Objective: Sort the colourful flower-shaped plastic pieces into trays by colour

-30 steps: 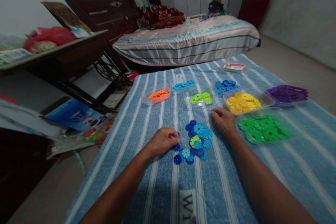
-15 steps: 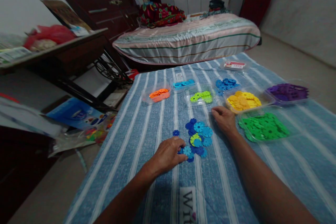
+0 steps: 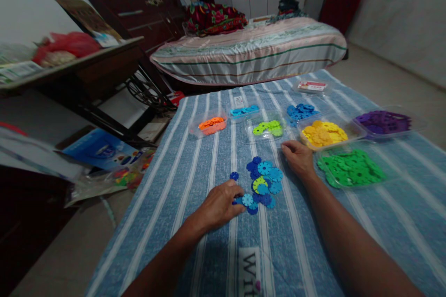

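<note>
My left hand [image 3: 221, 203] is low over the near left edge of a loose pile of round notched plastic discs. Its thumb and index finger are apart, with a light blue disc [image 3: 247, 200] and darker blue discs at the gap between them. A single dark blue disc [image 3: 234, 176] lies just beyond the knuckles. In the pile are more blue discs [image 3: 265, 168] and a yellow-green disc [image 3: 259, 184]. To the right of the pile, my right hand [image 3: 298, 158] rests on the striped cloth with curled fingers; whatever may be inside them is hidden.
Clear plastic trays hold orange discs [image 3: 212, 125], light blue discs [image 3: 244, 110], lime discs [image 3: 268, 128], blue discs [image 3: 300, 112], yellow discs [image 3: 324, 133], purple discs [image 3: 383, 123] and green discs [image 3: 351, 168]. A labelled clear box [image 3: 312, 86] sits at the far edge. Beyond is a bed [image 3: 251, 51].
My left hand has drawn back slightly to the left, and the light blue disc by its fingertips has shifted a little the same way. My right hand has stayed put.
</note>
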`<state>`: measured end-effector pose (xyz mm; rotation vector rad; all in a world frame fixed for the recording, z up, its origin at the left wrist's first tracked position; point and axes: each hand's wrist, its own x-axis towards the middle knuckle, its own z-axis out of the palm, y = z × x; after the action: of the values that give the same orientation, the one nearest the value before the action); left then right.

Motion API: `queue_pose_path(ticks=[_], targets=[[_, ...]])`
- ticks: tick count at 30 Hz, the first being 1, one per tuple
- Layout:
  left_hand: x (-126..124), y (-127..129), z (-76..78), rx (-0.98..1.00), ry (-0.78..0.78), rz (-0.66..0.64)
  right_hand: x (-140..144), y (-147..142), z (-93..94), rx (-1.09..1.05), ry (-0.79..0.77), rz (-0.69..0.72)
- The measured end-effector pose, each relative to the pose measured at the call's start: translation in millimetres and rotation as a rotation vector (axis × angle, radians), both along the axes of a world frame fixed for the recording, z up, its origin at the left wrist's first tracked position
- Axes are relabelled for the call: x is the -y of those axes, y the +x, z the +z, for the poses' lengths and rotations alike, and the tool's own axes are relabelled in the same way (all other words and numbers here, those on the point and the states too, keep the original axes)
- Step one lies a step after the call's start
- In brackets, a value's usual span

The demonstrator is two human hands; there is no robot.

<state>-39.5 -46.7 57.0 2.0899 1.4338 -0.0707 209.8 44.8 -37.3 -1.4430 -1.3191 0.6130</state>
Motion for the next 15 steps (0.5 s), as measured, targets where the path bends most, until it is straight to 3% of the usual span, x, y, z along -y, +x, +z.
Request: queue_pose_path(ticks=[15], targets=[[-8.1,-5.7,4.0,0.070,-0.046,-0.055,-0.2,0.4,-1.0,-0.007,-0.014,0.003]])
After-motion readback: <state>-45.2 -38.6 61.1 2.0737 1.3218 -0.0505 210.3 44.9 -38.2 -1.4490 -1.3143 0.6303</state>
